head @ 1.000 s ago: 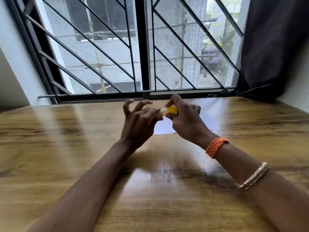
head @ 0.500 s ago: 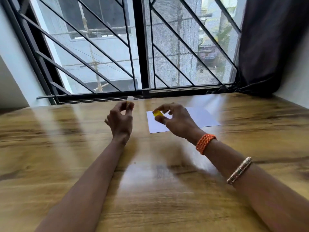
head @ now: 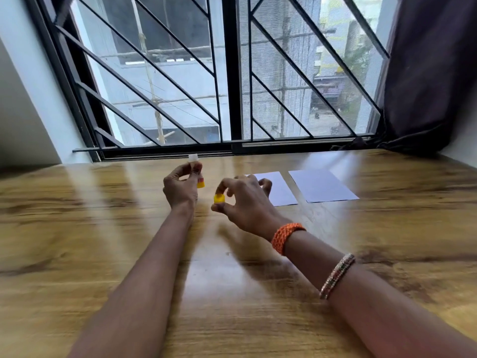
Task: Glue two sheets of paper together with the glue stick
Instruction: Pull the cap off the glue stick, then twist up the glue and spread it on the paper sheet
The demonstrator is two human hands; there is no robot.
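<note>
My left hand (head: 182, 186) holds the glue stick (head: 196, 169) upright between fingertips and thumb; its white tip points up and its yellow base shows below the fingers. My right hand (head: 245, 202) pinches the small yellow cap (head: 219, 198), a short way right of the stick and apart from it. Two white sheets lie flat on the wooden table (head: 77, 241) beyond my right hand: the left sheet (head: 280, 189), partly hidden by my fingers, and the right sheet (head: 321, 186), with a narrow gap between them.
A barred window (head: 232, 73) runs along the table's far edge. A dark curtain (head: 428, 73) hangs at the right, its hem resting near the table's far right corner. A wall (head: 23, 99) stands at the left.
The cap has come off the glue stick and my hands have parted. My right hand has dropped lower with the cap. The view has shifted, and both sheets now show.
</note>
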